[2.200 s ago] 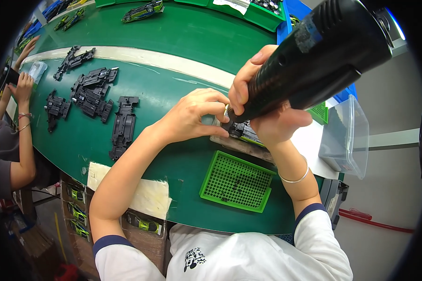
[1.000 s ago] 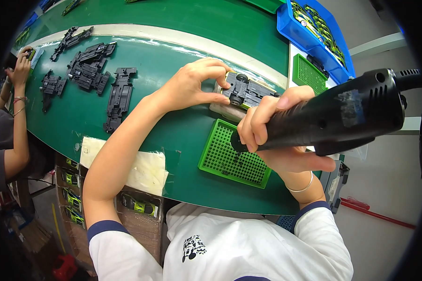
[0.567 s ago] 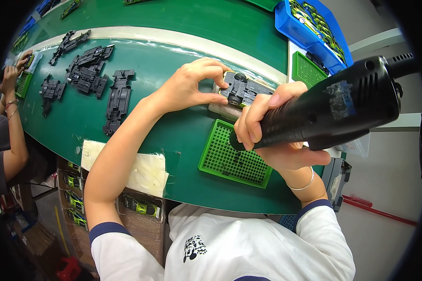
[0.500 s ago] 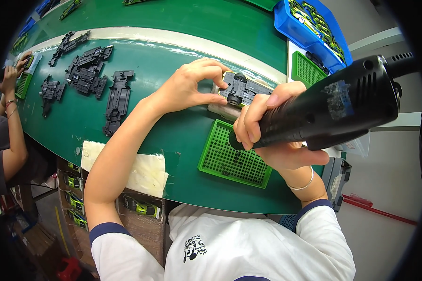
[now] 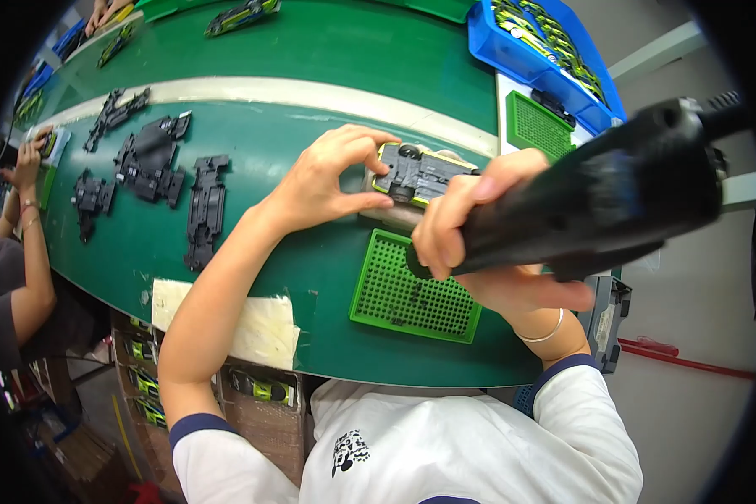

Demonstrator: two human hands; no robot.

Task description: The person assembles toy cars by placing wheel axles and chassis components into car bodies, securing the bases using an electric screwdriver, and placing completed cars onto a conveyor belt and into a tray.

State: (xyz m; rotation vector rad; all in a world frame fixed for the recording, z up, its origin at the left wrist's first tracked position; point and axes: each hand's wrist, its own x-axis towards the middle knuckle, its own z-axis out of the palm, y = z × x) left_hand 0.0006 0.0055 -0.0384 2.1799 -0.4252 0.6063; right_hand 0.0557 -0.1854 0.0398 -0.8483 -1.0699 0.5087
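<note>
A toy car [image 5: 428, 175] lies upside down, its dark chassis and wheels facing up and a yellow-green rim showing. It rests on a pale block [image 5: 405, 217]. My left hand [image 5: 328, 175] grips the car's left end between thumb and index finger. In my right hand [image 5: 447, 227] is a black electric screwdriver [image 5: 592, 206], held aslant over the car's right part. Its tip is hidden behind my fingers, so I cannot tell whether it touches the car. Just in front of the block sits a green perforated tray [image 5: 412, 329] with small dark pieces in it.
Loose black chassis parts [image 5: 206, 210] lie on the green table at the left. A blue bin [image 5: 489, 42] of toy cars and another green tray [image 5: 533, 126] are at the back right. Boxed cars [image 5: 260, 386] sit below the front edge. Another person's hand [image 5: 27, 168] works at far left.
The whole view has shifted slightly, and the screwdriver looks more blurred. My left hand keeps its grip on the car, and my right hand still holds the screwdriver over it.
</note>
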